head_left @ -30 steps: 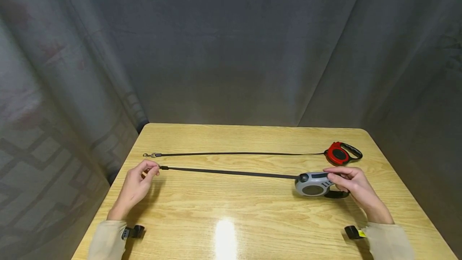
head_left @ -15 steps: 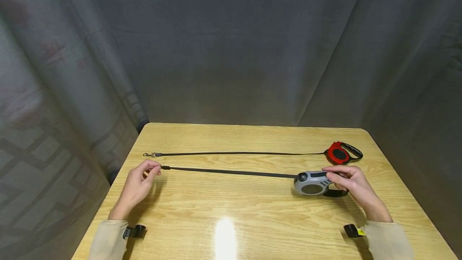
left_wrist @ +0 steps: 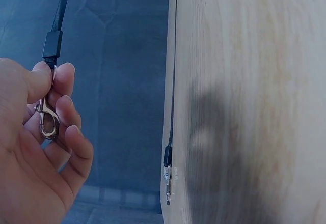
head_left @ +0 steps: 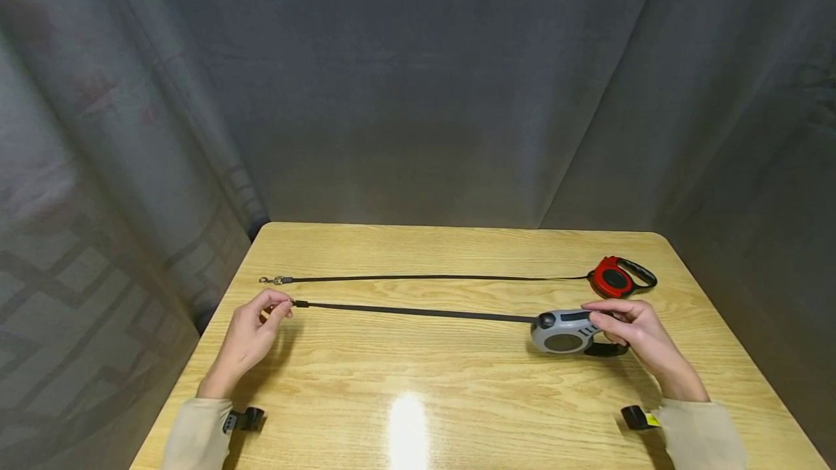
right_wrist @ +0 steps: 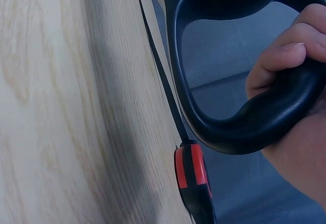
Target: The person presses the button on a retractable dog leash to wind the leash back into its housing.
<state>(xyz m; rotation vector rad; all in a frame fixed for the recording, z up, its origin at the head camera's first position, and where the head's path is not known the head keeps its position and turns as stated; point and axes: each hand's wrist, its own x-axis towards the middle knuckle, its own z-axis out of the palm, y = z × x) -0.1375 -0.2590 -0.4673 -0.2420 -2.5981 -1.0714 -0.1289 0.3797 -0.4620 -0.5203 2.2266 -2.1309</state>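
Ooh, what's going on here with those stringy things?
Someone is holding a gray dog leash with both hands. Their left hand pinches the end with the metal clip, and their right hand grips the black handle. The strap runs pulled out between them. Behind it, a red leash lies on the table with its strap out too, and nobody is touching that one.

Both hands are well apart and slant inward from pale sleeves (head_left: pixel 196 435) at the lower edge of the head view. The left hand (head_left: pixel 250 336) pinches between thumb (left_wrist: pixel 39 81) and forefinger (left_wrist: pixel 64 79), with its remaining fingers (left_wrist: pixel 76 150) loosely bent. The right hand (head_left: pixel 643 332) grips, its thumb and forefinger pointing inward in the head view, and curled fingers (right_wrist: pixel 280 57) visible in the right wrist view.
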